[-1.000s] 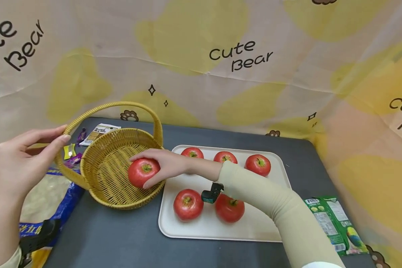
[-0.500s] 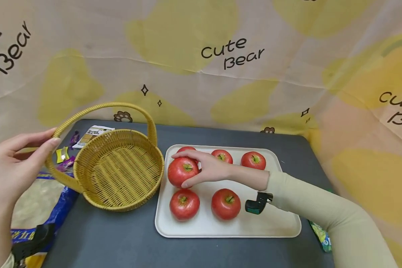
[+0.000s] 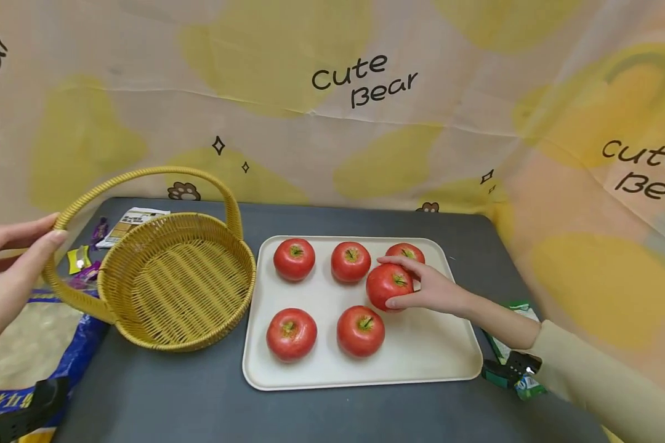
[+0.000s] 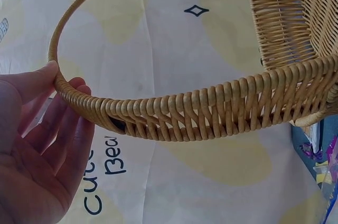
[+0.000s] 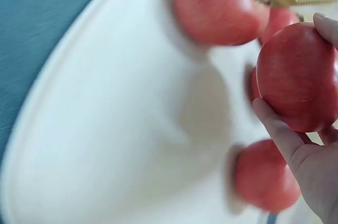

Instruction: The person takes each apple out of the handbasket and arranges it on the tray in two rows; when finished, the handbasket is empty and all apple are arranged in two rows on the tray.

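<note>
In the head view my left hand (image 3: pixel 8 264) pinches the arched handle (image 3: pixel 172 171) of a yellow woven basket (image 3: pixel 115 289) on the left. The left wrist view shows the thumb and fingers of that hand around the wrapped handle. The basket's woven floor is bare. My right hand (image 3: pixel 438 293) grips a red apple (image 3: pixel 385 285) above the white tray (image 3: pixel 432 354), overlapping the far-right apple (image 3: pixel 406 251). Several other red apples stand on the tray, including one at the near left (image 3: pixel 291 335). In the right wrist view the held apple (image 5: pixel 298 78) casts a shadow on the tray.
Left of the basket lie a yellow wrapper (image 3: pixel 79 259), purple-wrapped sweets, a white packet (image 3: pixel 135 223) and a large blue-edged bag (image 3: pixel 39 338). A green packet (image 3: pixel 523 314) lies right of the tray, partly behind the right forearm. A printed cloth (image 3: pixel 288 74) hangs behind the table.
My right hand has carried the apple rightward, from over the basket to the right part of the tray. My left hand stays at the handle. The head view has shifted right.
</note>
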Tool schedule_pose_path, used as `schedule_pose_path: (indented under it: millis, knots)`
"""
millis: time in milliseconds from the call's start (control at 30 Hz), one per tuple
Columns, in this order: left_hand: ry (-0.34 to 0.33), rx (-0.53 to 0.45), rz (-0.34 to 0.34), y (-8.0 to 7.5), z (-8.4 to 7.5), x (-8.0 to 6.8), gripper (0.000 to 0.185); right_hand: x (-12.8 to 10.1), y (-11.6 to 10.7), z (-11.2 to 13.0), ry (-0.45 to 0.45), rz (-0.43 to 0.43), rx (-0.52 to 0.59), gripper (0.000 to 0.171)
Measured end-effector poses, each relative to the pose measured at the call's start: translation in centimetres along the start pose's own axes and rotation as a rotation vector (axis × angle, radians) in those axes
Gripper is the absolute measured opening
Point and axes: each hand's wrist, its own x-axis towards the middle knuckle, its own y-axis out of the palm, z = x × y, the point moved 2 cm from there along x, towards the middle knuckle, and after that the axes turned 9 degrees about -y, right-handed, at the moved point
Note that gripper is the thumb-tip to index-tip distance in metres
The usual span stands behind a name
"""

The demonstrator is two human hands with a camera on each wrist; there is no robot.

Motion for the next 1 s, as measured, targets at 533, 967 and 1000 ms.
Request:
schedule_pose_path:
  millis: [533,967,1000]
  knots:
    - [-0.016,0.124,0.017,-0.4,2.1,0.7,0.039,-5.7,1.3,-4.5,0.016,-0.003,-0.067,0.072]
    - [0.192,0.027,-0.135,0.4,0.9,-0.9,0.035,-5.1,1.2,-3.7,-0.141,0.012,-0.262,0.070]
    - [0.270,-0.027,-0.196,0.9,-0.4,-1.7,0.034,-4.7,1.0,-3.2,-0.163,-0.015,-0.294,0.066]
